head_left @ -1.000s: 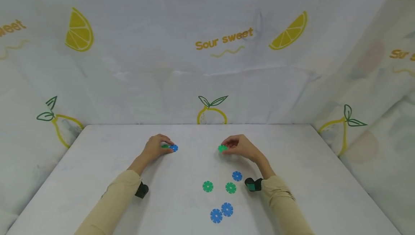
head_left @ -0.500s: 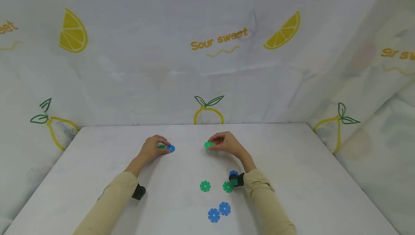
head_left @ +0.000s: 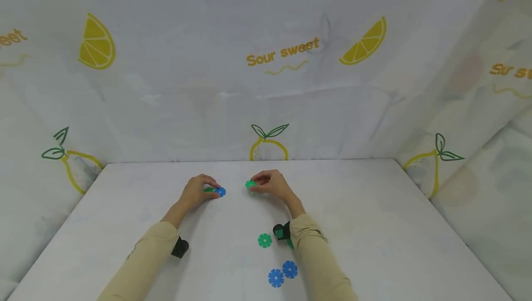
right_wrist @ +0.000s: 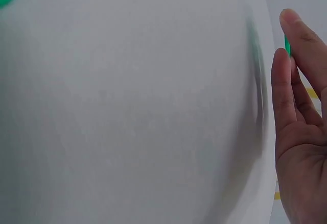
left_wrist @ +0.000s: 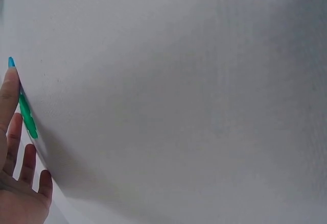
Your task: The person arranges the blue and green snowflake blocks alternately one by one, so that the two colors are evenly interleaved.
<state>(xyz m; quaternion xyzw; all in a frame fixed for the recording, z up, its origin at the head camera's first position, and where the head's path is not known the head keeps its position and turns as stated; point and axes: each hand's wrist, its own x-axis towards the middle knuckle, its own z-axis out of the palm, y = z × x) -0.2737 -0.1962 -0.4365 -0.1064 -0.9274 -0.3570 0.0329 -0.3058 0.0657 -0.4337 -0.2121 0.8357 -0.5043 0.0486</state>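
Toward the back of the table, my left hand (head_left: 196,191) pinches a blue notched disc (head_left: 221,192) between thumb and fingers. A green notched disc (head_left: 209,190) adjoins it on the palm side; in the left wrist view the green disc (left_wrist: 28,117) shows edge-on behind the thumb. My right hand (head_left: 274,185) pinches another green notched disc (head_left: 249,184) by its edge, a short gap to the right of the blue one. From the right wrist, only a sliver of that green disc (right_wrist: 287,45) shows between thumb and fingers.
On the white table (head_left: 374,236) lie a loose green disc (head_left: 264,240) and two blue discs (head_left: 276,278) close together. Another green disc (head_left: 290,244) is mostly hidden by the right wrist camera (head_left: 281,231). A lemon-print cloth (head_left: 187,84) hangs behind.
My right hand has moved left with its green disc, closing much of the distance to the left hand. Its forearm now covers the loose blue disc seen earlier. The left hand stays nearly still.
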